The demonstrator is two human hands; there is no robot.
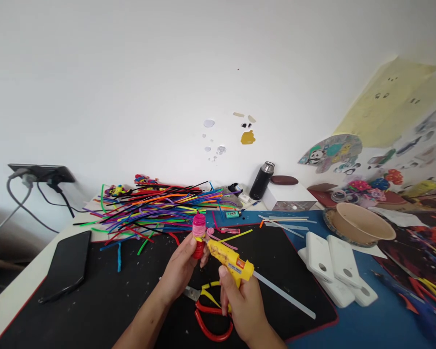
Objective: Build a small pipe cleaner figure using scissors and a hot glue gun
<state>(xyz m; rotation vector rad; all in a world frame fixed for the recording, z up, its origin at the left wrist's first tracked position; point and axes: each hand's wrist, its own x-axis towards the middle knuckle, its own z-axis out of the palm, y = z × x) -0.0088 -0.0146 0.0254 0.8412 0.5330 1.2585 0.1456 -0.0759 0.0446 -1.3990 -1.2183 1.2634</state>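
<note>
Between the fingers of my left hand [181,264] is a small upright figure of coiled pipe cleaner [199,227], pink on top and red below, with a bit of yellow between. My right hand [243,300] is wrapped around the handle of a yellow hot glue gun [227,254]. Its nozzle points left at the figure's middle, very close to it; I cannot tell whether they touch. A clear glue stick [285,294] sticks out of the gun's back. Beneath my hands lies a pair of scissors with red and yellow handles [213,334], partly hidden. A pink pipe-cleaner spiral [210,232] lies just behind the nozzle.
A heap of colourful pipe cleaners [156,208] spreads along the back. On the left lies a black phone [67,266]. White box-shaped devices [336,266], a beige bowl [365,223] and loose glue sticks [287,223] are on the right. A black bottle [262,180] stands by the wall.
</note>
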